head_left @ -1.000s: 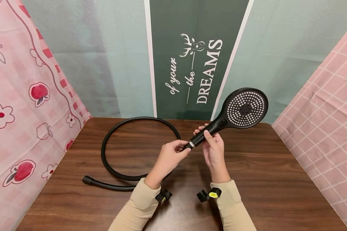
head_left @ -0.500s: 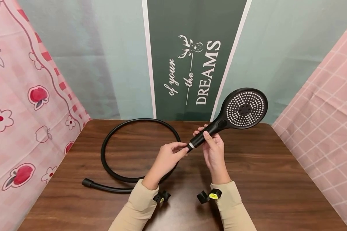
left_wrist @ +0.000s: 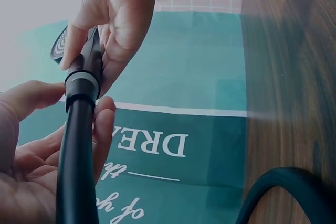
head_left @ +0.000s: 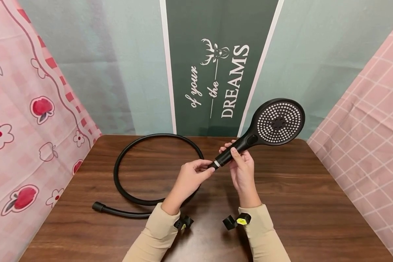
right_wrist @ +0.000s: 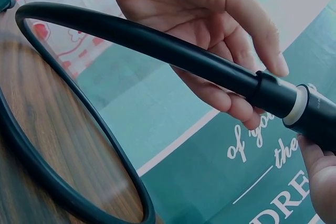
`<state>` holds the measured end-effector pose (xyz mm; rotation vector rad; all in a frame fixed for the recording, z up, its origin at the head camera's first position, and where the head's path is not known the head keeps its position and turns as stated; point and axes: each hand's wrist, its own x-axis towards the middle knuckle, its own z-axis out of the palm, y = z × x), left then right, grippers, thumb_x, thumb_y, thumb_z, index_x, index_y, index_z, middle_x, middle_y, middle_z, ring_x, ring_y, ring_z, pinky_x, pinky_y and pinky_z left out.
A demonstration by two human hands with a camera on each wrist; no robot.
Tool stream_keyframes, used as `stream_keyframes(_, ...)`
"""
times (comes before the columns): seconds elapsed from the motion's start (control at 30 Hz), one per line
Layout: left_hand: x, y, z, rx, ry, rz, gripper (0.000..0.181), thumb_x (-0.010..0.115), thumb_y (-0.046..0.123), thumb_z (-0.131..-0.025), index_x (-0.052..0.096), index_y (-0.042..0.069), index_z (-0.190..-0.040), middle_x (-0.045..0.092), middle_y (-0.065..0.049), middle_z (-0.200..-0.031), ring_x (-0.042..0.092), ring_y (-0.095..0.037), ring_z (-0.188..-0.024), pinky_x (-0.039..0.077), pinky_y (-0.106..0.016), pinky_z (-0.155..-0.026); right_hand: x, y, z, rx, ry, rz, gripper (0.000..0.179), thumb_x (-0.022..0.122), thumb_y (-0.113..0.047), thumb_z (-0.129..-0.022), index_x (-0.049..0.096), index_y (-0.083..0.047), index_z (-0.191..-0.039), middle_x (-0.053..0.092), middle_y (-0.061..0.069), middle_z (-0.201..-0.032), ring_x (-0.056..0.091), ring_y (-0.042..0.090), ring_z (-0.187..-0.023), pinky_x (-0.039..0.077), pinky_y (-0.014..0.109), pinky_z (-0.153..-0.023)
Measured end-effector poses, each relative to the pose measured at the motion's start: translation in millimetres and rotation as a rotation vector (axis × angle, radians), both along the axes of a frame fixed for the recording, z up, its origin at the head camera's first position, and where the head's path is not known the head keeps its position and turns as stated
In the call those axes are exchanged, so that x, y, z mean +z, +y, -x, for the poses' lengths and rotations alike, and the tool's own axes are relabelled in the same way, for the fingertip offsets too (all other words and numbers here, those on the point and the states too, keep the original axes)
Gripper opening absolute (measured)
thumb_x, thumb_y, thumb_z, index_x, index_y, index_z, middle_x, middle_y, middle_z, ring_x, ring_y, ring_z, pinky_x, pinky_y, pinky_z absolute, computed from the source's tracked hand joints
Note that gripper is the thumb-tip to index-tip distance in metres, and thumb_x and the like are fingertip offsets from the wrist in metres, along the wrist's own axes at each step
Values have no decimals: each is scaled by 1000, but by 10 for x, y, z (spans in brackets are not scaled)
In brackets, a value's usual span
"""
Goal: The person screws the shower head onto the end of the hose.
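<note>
My right hand (head_left: 242, 169) grips the handle of a black shower head (head_left: 278, 123), its nozzle face turned up toward the head camera. At the handle's lower end, my left hand (head_left: 193, 178) pinches the end fitting of a black shower hose (head_left: 158, 134) between thumb and fingers. A white ring (right_wrist: 297, 106) shows between the fitting and the handle in the right wrist view. The hose (left_wrist: 79, 156) runs straight in line with the handle in the left wrist view. Both joined parts are held above the table.
The rest of the hose loops on the brown wooden table (head_left: 298, 203), and its free end fitting (head_left: 98, 206) lies at the left. A green printed curtain (head_left: 137, 72) hangs behind, with pink cloths on both sides.
My left thumb and fingers slip slightly back along the hose fitting, then return close to the white ring. My right hand and the shower head stay almost still.
</note>
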<state>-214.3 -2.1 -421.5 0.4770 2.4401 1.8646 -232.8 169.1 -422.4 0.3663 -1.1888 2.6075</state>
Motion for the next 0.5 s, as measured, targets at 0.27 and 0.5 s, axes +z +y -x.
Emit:
stream_keyframes(0.27,12,6,-13,-39,-13,-3,29,64,23,-97,71,4,-117,76,-14,-92,73,-17,-84,53,-25,-72,4,1,2,2,-1,4,17,52,-2,-101,55,-4,-118,70,6,-101,74,16,-92,57,32,-91)
stream_keyframes(0.5,14,30,-25,2,18,-11,25,70,22,-93,73,6,-112,75,-11,-94,70,-18,-84,54,-25,-72,8,2,5,5,3,10,18,54,-3,-100,54,-2,-118,70,6,-101,74,16,-92,56,32,-91)
